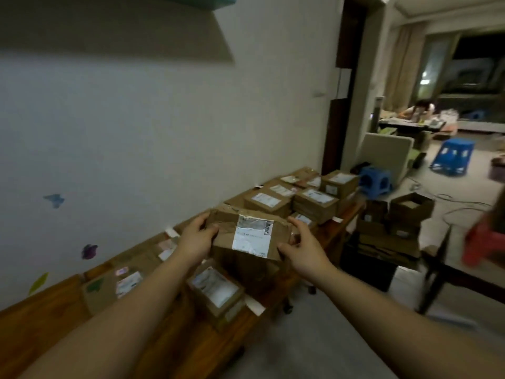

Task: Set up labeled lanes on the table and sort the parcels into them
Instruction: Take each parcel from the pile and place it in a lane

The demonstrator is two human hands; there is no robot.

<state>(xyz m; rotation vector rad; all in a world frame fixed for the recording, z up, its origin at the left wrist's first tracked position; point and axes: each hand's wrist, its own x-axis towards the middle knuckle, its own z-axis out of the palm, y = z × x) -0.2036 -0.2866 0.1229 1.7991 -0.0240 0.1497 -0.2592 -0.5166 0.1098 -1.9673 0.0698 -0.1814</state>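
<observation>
Parcel (224, 221) with a white label (252, 236) sits clamped above the crowded surface (41, 310), left grip (196, 239) curled round one end, right grip (303, 251) curled round the other.

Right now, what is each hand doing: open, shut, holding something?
Left hand: holding, gripping the left end of the parcel.
Right hand: holding, gripping the right end of the same parcel.

The parcel (226, 240) is brown cardboard, matt and creased, with shiny tape over its white paper label (252, 236). The table (41, 310) is smooth reddish wood with a slight gloss. The wall (136, 119) is matt white, and the stool (452, 155) is blue plastic.
</observation>
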